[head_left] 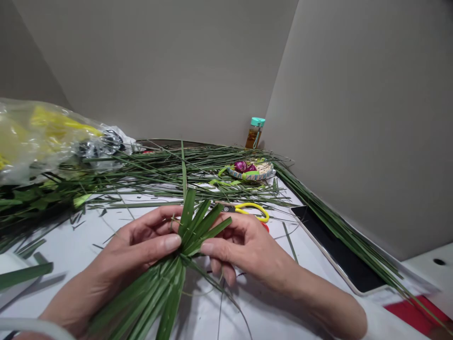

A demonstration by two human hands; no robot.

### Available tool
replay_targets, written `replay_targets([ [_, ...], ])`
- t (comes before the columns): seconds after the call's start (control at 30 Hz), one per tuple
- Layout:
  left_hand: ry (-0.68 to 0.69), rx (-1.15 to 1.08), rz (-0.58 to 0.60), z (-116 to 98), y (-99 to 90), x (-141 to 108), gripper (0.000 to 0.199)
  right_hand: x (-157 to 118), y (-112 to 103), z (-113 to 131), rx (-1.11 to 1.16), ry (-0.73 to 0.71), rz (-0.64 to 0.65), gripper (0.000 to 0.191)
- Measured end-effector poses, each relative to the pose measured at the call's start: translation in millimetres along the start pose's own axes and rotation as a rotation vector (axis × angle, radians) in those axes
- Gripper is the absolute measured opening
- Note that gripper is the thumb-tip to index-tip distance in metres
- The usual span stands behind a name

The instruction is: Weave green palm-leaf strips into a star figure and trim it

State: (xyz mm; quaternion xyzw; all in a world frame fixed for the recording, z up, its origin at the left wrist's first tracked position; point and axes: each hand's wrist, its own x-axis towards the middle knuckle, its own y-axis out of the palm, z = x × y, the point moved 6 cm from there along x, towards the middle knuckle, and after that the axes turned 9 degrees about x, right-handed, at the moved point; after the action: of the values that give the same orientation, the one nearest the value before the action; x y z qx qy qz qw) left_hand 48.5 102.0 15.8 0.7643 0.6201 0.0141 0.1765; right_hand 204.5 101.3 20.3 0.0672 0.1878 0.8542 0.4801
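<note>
Between my hands is a bundle of green leaf strips [170, 278], gathered tightly at the middle and fanning out above and below. My left hand [141, 241] pinches it from the left, thumb at the gathered point. From the right, my right hand [244, 245] pinches the upper strips between thumb and fingers. A thin strand trails down from the knot. Just beyond my right hand lie scissors with yellow handles [253, 208], partly hidden behind the fingers.
Long green leaf strips [159, 165] spread across the back of the table. A clear plastic bag [53, 137] with yellow contents is at left. A small woven basket [258, 172], a bottle with a teal lid [255, 132] and a dark tablet [336, 250] are to the right.
</note>
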Motion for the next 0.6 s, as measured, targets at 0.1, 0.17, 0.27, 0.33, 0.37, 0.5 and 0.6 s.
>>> replay_targets([
  [0.1, -0.022, 0.014, -0.003, 0.2, -0.6, 0.9, 0.044, -0.6, 0.8, 1.3, -0.013, -0.026, 0.018, 0.023],
  [0.17, -0.036, 0.018, -0.019, -1.0, -2.1, 0.6, 0.044, -1.4, 1.6, 2.9, -0.054, -0.030, 0.040, 0.017],
  [0.27, -0.049, 0.038, -0.048, -2.3, -5.7, 0.1, 0.048, -2.3, 3.3, 2.4, -0.117, -0.002, 0.072, 0.017],
  [0.33, -0.049, 0.063, -0.064, -1.5, -8.5, 0.4, 0.048, -2.6, 5.3, 1.3, -0.131, 0.007, 0.098, 0.022],
  [0.37, -0.046, 0.079, -0.071, -0.7, -9.8, 0.7, 0.048, -2.7, 6.2, 0.8, -0.128, 0.006, 0.108, 0.022],
  [0.5, -0.053, 0.117, -0.092, 2.3, -10.6, 1.0, 0.049, -3.1, 7.2, -1.9, -0.103, 0.020, 0.108, 0.018],
  [0.6, -0.061, 0.100, -0.089, -1.5, -6.3, -1.4, 0.048, -2.6, 6.0, -2.4, -0.122, 0.018, 0.098, 0.020],
])
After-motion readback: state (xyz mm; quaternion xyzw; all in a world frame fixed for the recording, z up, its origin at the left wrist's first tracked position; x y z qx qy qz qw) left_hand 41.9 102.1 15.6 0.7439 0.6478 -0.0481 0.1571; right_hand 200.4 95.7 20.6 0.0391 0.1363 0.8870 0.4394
